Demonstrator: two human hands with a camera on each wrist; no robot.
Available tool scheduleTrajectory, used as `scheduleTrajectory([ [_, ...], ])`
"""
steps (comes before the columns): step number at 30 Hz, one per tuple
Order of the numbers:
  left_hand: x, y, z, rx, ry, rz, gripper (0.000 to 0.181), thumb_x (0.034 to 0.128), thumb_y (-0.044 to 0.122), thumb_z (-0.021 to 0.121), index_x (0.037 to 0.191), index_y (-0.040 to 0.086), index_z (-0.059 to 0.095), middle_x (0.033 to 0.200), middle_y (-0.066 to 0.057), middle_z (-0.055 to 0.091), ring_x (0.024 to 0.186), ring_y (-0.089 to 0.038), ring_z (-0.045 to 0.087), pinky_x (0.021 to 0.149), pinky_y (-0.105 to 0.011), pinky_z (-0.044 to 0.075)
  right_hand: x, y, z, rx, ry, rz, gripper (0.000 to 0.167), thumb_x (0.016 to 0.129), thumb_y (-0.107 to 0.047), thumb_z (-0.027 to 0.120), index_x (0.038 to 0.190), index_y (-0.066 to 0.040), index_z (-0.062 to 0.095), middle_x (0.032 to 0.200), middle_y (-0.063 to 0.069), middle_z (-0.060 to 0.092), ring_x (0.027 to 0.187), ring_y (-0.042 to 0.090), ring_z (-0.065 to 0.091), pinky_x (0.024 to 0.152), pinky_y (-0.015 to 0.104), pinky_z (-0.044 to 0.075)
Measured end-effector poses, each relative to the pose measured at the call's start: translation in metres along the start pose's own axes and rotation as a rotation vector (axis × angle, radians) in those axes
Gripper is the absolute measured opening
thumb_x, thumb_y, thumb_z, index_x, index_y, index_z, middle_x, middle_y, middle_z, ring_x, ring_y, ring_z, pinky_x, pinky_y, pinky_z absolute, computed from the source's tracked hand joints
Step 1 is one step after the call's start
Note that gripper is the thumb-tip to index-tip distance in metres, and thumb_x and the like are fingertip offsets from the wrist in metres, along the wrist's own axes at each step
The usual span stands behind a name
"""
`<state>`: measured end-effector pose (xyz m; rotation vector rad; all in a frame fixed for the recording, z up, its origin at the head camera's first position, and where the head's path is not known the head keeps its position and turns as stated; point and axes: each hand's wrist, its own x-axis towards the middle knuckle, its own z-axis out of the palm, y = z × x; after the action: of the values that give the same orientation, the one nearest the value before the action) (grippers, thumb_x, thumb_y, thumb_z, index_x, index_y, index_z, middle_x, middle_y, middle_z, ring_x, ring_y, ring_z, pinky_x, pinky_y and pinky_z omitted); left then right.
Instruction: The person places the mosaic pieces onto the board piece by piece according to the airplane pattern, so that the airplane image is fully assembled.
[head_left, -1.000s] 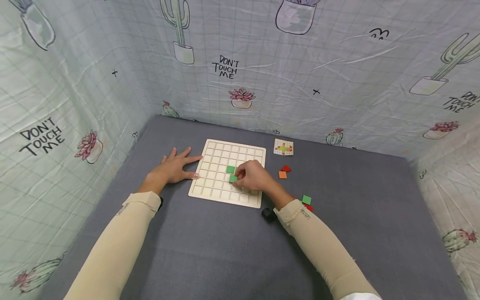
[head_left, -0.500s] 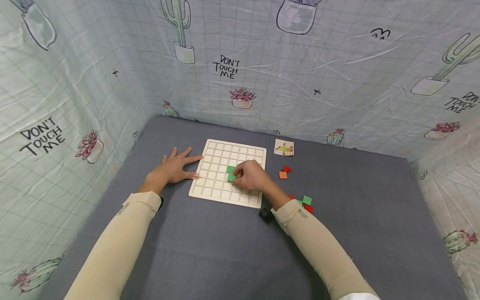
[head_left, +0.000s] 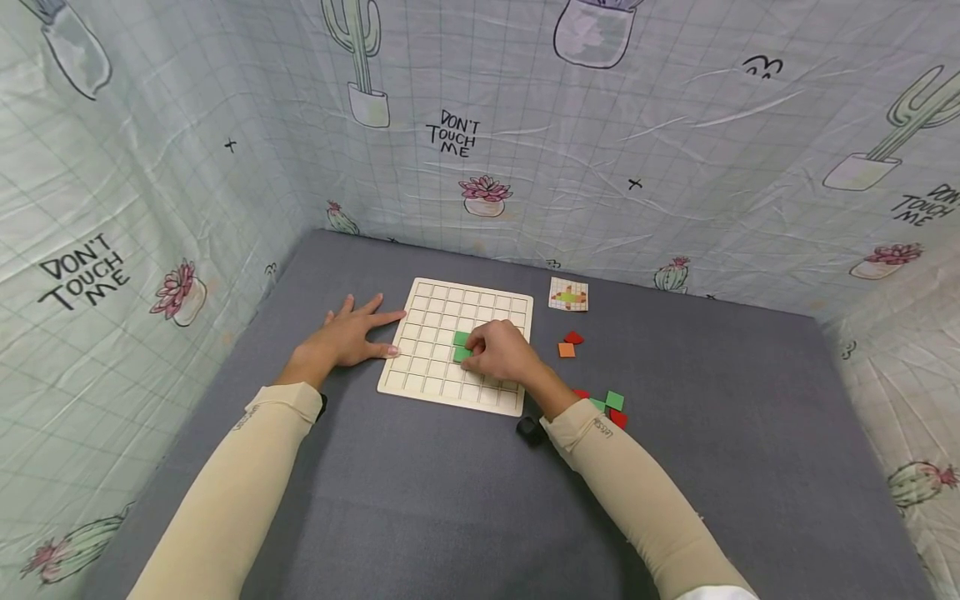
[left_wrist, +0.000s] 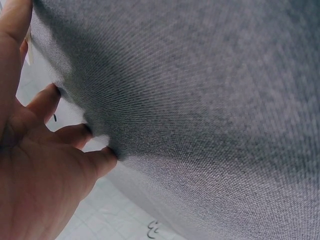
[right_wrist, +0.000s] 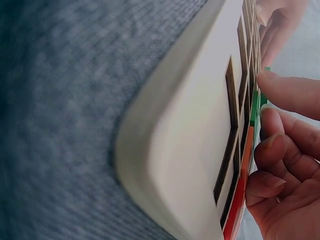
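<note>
A pale gridded board (head_left: 427, 379) lies on the grey table. Near its middle are two green squares, one (head_left: 461, 338) just behind the other (head_left: 461, 354). My right hand (head_left: 504, 353) pinches the nearer green square between thumb and finger and covers part of the board. In the right wrist view, green, orange and red pieces (right_wrist: 236, 207) show on the board beside the curled fingers (right_wrist: 272, 150). My left hand (head_left: 347, 335) lies spread, its thumb and index finger on the board's left edge; the left wrist view shows its fingertips (left_wrist: 105, 159) on the grey cloth.
A small pattern card (head_left: 568, 294) lies behind the board's right side. Right of the board are a red piece (head_left: 573, 337) and an orange square (head_left: 566, 350). Nearer lie green (head_left: 614, 401) and red pieces (head_left: 618, 418), and a black object (head_left: 530, 430) by the right sleeve.
The nearer green square has shifted slightly left and back, in line with the other one, and my right hand has moved slightly left with it. The left hand has stayed in place.
</note>
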<state>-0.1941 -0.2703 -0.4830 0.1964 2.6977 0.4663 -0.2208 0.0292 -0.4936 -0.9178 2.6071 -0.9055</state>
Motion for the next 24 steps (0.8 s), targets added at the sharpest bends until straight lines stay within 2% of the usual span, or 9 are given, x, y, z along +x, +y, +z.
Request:
scheduleTrajectory([
  [7,0.0004,0.0005,-0.0004,0.002,-0.005,-0.004,0.080,0.0975,0.054,0.068,0.166,0.033,0.030,0.177,-0.016,0.004,0.158,-0.057,-0.008,0.121,-0.080,0.005,0.0008,-0.0019,0.0000,-0.011,-0.003,0.022,0.020,0.085,-0.019,0.087,0.099,-0.006,0.081,0.078,0.001,0.073,0.069,0.007,0.062,0.074,0.026,0.054],
  [24,-0.0004,0.0027,-0.0013,-0.004,-0.012,-0.010,0.081,0.0974,0.053,0.068,0.166,0.033,0.030,0.177,-0.016,0.004,0.158,-0.058,-0.008,0.121,-0.080,0.004,-0.0005,-0.0035,-0.0004,0.001,0.000,0.018,0.020,0.085,-0.019,0.086,0.100,-0.006,0.081,0.079,0.001,0.073,0.070,0.009,0.063,0.075,0.027,0.055],
])
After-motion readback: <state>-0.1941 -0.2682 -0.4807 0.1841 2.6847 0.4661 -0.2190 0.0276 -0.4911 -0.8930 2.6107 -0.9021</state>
